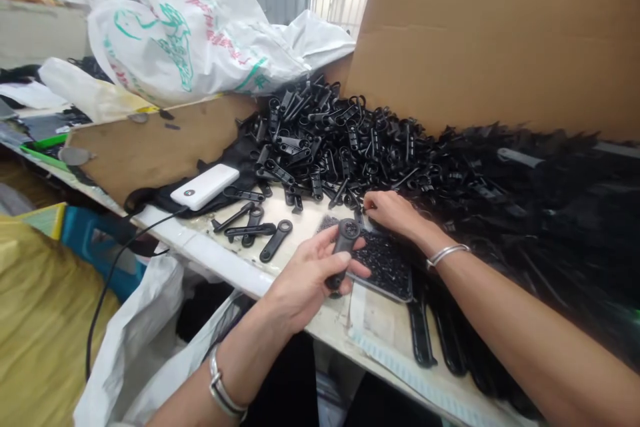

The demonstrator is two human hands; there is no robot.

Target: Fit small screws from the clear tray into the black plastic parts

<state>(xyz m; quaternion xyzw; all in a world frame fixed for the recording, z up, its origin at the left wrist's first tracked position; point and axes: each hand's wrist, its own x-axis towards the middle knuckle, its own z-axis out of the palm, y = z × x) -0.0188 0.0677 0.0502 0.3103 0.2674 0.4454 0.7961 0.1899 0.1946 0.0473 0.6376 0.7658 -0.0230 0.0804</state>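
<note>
Gripping a black plastic handle piece [343, 255], my left hand [305, 280] is curling its fingers around it. My right hand [393, 212] is pinching something tiny — too small to tell — above the small black tray [385, 267].

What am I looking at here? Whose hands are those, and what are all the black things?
The camera sits on a person's head, looking down, so you see that person's own two arms. The left hand holds one black plastic handle upright. The right hand reaches into a flat tray of tiny black bits. Behind is a big pile of black plastic parts on the table, with a few loose ones near the edge. The white box with a cable looks like a power bank. A cardboard wall stands behind, and white sacks are heaped on the left.
</note>
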